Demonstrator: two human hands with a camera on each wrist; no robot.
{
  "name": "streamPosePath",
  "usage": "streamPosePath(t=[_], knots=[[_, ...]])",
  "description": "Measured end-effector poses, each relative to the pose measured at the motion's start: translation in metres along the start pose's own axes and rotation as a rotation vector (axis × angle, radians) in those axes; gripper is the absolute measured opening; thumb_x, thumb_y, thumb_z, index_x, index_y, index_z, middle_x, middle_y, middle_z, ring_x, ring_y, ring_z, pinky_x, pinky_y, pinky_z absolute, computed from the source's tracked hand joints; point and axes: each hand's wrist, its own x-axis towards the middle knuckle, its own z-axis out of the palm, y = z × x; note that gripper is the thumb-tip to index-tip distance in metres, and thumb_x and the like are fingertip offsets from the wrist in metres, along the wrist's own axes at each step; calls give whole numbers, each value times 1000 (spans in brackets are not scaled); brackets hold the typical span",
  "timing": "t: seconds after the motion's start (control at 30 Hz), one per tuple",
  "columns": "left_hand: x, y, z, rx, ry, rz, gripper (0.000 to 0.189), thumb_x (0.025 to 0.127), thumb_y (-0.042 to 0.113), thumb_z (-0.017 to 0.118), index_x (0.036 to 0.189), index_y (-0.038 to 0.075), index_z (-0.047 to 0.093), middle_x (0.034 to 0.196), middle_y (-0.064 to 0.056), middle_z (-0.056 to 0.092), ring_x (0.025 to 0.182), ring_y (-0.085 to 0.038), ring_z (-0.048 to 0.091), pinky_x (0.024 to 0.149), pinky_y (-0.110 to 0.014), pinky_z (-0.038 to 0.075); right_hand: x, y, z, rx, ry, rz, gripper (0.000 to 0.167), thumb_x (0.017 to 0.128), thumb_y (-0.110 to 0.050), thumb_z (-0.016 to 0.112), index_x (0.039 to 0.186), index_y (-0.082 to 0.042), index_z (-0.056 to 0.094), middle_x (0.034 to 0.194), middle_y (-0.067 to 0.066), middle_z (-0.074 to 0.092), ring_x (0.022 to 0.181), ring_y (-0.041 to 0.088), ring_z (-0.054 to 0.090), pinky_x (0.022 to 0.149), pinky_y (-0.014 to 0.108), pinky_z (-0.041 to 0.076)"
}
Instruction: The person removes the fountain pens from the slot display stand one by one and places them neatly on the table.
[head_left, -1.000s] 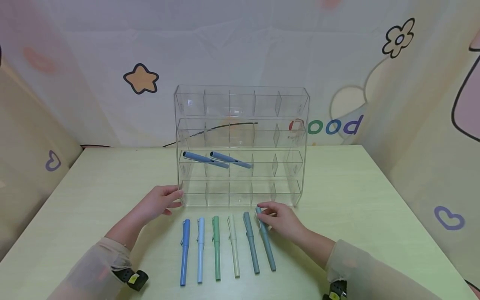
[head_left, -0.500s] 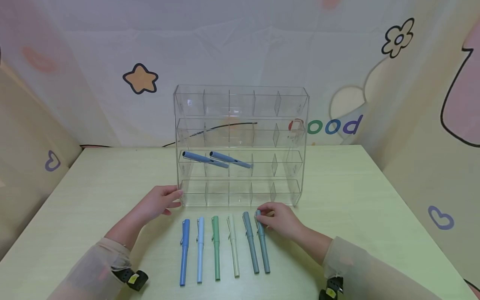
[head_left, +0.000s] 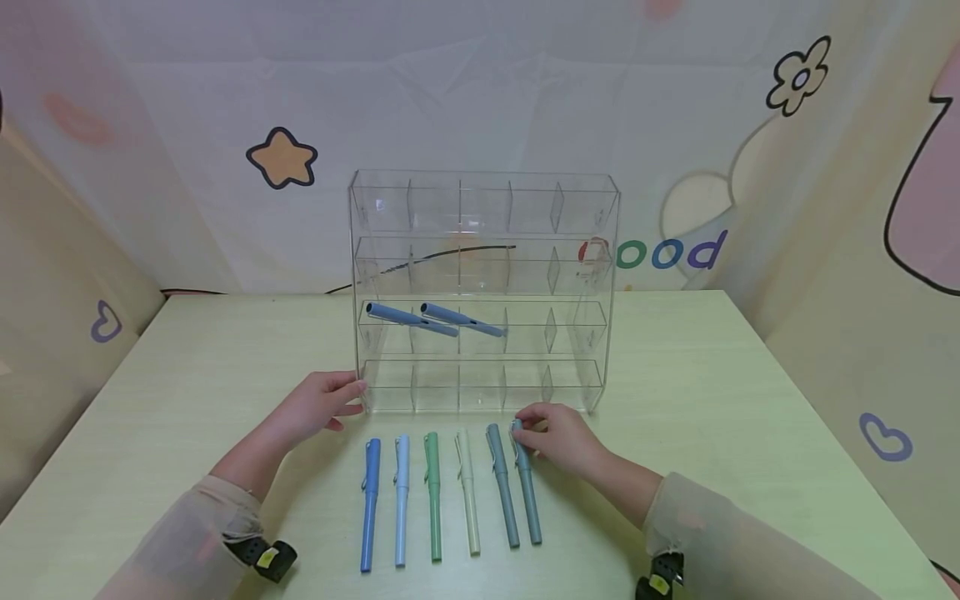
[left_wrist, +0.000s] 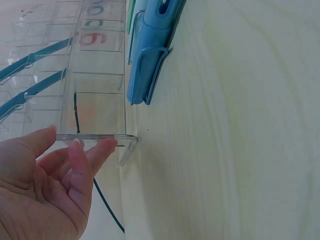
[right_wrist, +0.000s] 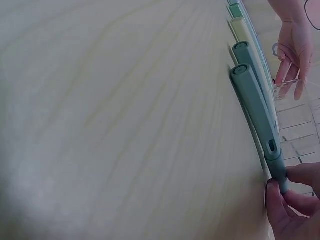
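Note:
My right hand (head_left: 566,437) pinches the clip end of the rightmost blue-grey pen (head_left: 528,496) between thumb and fingers; in the right wrist view that pen (right_wrist: 255,102) slants close over the tabletop. Beside it lies a second blue-grey pen (head_left: 503,492). Further left in the same row are a pale cream-green pen (head_left: 468,500), a green pen (head_left: 433,500), a light blue pen (head_left: 401,504) and a darker blue pen (head_left: 369,508). My left hand (head_left: 318,406) holds the lower left side of a clear acrylic rack (left_wrist: 100,136), thumb and fingers at the panel's edge.
The rack has several tiers with dividers. Two blue pens, a left one (head_left: 408,318) and a right one (head_left: 459,318), lie slanted in its second tier from the bottom. A patterned curtain (head_left: 480,100) stands behind the pale wooden table (head_left: 697,400).
The rightmost blue-grey pen in my right hand has swung its lower end left, closer in line with its neighbour. My right forearm has shifted slightly left; my left hand stays in place.

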Motion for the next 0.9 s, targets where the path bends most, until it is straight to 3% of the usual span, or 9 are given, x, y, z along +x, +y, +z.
streamPosePath(t=[0.57,0.7,0.9], knots=[[0,1,1,2,2,1,50,99,28,46,138,-4,40,134,-24,47,112,-34,56,72,-35,51,-2,2,-2,-37,17,-52,20,84,-5,67,103,2,65,86,3,63,64,12,59,55,27,50],[0,1,0,-1,1,2,54,98,32,47,138,-4,40,135,-24,45,113,-34,56,72,-35,51,-6,-2,-5,-69,53,-71,23,84,-8,68,106,-1,65,90,3,65,69,13,62,59,26,50],[0,0,0,0,3,-1,56,98,34,47,138,-4,40,135,-24,46,113,-33,56,73,-35,52,-9,-9,-11,-135,97,-171,26,85,-12,68,109,-2,65,100,5,66,81,16,62,70,29,51]])
